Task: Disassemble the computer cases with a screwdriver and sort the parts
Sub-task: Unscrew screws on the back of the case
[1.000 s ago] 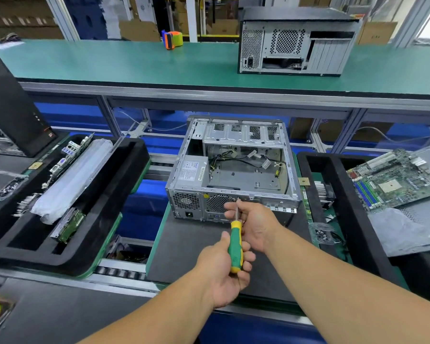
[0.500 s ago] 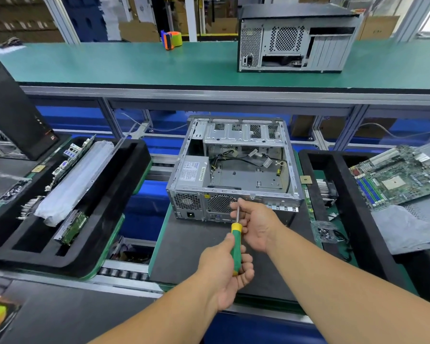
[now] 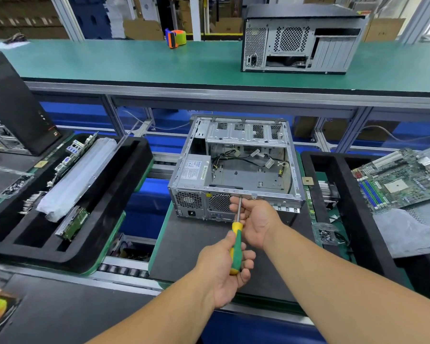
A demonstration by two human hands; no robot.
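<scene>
An open silver computer case (image 3: 292, 155) lies on a dark mat (image 3: 184, 247) in the middle, rear panel toward me, with a power supply (image 3: 194, 167) and loose cables inside. My left hand (image 3: 221, 269) grips the green-and-yellow handle of a screwdriver (image 3: 235, 244). My right hand (image 3: 258, 219) pinches the metal shaft near its tip. The tip sits at the top edge of the case's rear panel.
A black foam tray (image 3: 124, 194) on the left holds boards and a wrapped part. A second black tray (image 3: 338, 175) stands right, beside a green motherboard (image 3: 397, 180) and a small bag of screws (image 3: 324, 233). Another case (image 3: 301, 38) and a tape dispenser (image 3: 175, 38) sit on the upper green shelf.
Both hands keep their hold on the screwdriver, its tip staying at the case's rear edge. The view has shifted only slightly.
</scene>
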